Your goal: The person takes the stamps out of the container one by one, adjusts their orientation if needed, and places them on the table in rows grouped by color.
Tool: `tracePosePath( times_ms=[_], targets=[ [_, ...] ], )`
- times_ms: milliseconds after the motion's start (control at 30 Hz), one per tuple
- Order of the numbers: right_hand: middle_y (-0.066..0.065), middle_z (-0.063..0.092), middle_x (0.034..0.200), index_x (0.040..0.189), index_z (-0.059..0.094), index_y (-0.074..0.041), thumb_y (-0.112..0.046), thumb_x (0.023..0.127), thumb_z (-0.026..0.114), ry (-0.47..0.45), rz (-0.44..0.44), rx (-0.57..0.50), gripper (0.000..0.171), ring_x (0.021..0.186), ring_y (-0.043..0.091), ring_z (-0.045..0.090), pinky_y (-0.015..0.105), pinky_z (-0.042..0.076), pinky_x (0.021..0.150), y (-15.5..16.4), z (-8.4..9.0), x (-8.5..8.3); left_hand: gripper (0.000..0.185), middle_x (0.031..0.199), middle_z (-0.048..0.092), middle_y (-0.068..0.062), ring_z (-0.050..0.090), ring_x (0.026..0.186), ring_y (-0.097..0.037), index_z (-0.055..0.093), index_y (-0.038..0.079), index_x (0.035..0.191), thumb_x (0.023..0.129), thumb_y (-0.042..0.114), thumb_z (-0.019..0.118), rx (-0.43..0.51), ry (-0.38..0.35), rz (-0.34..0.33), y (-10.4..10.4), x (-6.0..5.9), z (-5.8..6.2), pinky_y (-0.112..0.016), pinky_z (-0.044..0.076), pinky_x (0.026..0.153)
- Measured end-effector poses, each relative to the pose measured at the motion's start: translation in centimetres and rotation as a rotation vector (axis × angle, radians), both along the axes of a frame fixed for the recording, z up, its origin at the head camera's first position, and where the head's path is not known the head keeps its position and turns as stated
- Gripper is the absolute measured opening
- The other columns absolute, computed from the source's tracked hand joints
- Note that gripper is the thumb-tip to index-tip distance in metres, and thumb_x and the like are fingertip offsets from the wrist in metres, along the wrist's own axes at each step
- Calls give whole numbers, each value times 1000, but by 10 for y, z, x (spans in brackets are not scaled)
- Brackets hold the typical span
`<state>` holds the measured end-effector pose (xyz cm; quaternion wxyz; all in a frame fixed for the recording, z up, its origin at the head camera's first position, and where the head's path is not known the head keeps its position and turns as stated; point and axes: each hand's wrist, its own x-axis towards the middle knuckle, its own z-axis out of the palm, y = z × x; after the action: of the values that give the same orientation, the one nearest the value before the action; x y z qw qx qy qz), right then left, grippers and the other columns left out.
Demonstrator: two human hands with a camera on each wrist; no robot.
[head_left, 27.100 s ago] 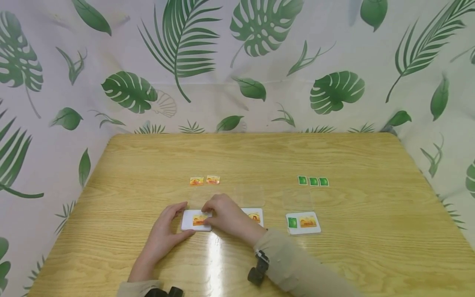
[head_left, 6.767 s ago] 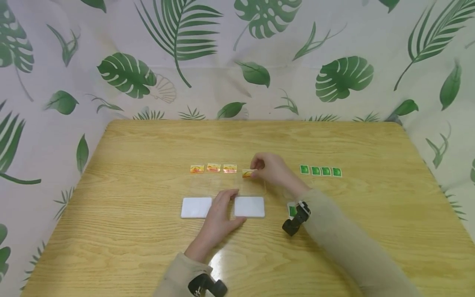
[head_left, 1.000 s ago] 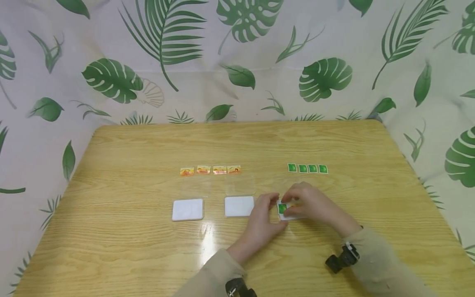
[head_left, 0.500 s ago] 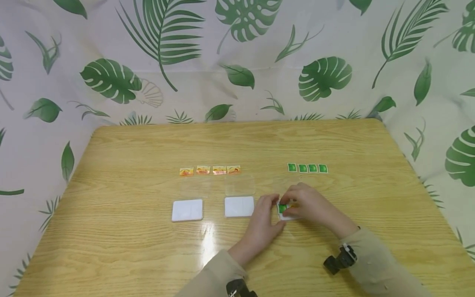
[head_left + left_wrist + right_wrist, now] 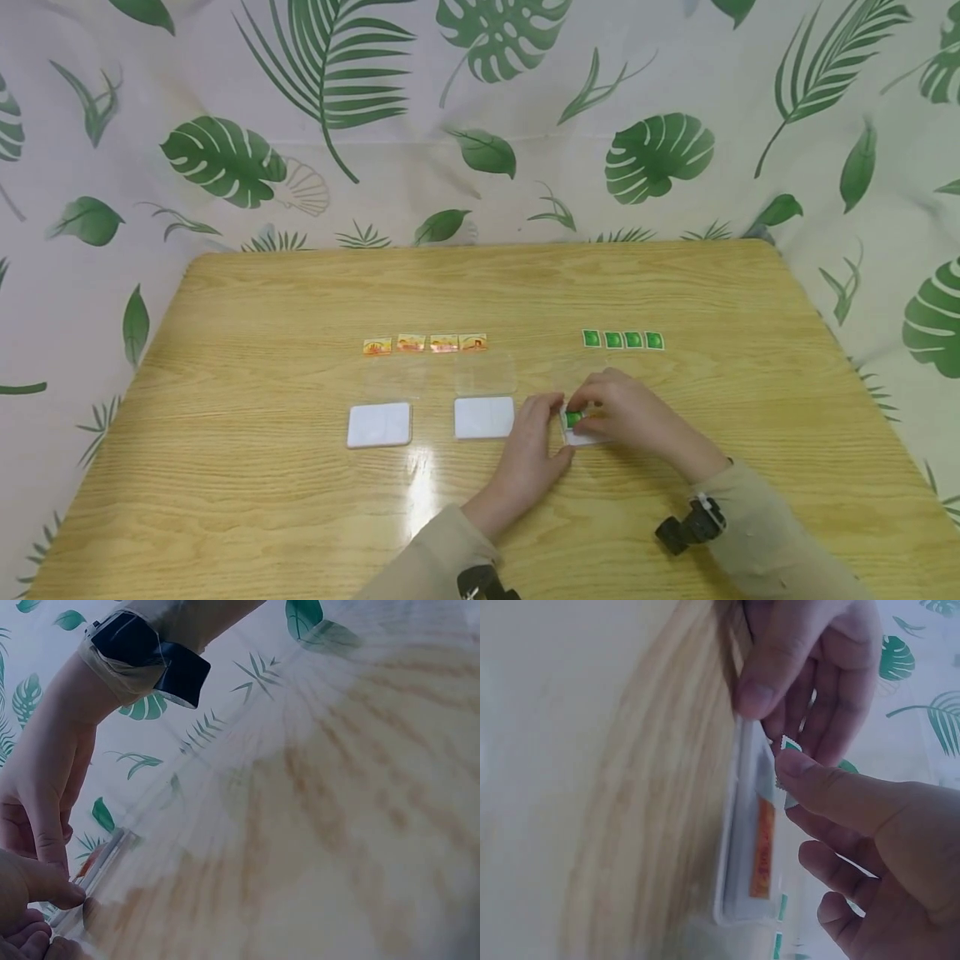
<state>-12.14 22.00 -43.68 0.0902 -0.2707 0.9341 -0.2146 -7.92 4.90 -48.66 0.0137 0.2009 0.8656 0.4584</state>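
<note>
right hand pinches green stamp | left hand fingertips steady white tray | risk: stamp slips or creases (thin, edge-held) between fingertips

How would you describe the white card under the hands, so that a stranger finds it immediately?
On the wooden table, three white cards lie in a row near the person. It is the rightmost card, between both hands. Unlike the two blank cards, it carries a green stamp.
</note>
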Motion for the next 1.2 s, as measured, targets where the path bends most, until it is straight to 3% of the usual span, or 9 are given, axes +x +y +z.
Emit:
tracePosePath(
  times_ms=[233,400,700,967,1200],
  targets=[
    [-4,64,93,94,69,-15,-17,76,72,-53,-81,-2,18,89,17,55,35,48,74,7,8,-15,61,124,44,-4,42,116,-13,37,6,130,77,8,69,-7,-39,-1,1,-1,-1,-20,34,101],
    [-1,63,92,97,68,-13,-20,79,70,-97,-138,-4,20,89,20,54,36,47,73,9,13,-40,61,123,45,-4,43,116,-13,38,5,130,77,6,69,-7,-18,5,-1,-1,-1,-22,35,101],
    [5,63,91,97,67,-9,-17,79,70,-67,-188,-5,20,80,20,53,33,46,67,13,4,-86,60,124,44,-4,43,116,-13,37,6,130,78,6,67,-15,-33,-3,-1,0,0,-21,34,101],
    [3,63,94,99,67,-11,-19,80,69,-94,-199,23,21,83,19,56,35,48,70,14,-9,-98,61,122,44,-3,43,115,-12,37,6,130,78,6,67,-18,-21,-8,0,0,-2,-20,34,101],
    [6,63,97,103,66,-9,-19,80,69,-116,-200,29,25,89,22,56,38,48,74,10,-9,-101,61,122,44,-3,43,115,-12,36,7,131,78,7,67,-28,-3,-6,-2,0,-2,-19,34,100]
  ],
)
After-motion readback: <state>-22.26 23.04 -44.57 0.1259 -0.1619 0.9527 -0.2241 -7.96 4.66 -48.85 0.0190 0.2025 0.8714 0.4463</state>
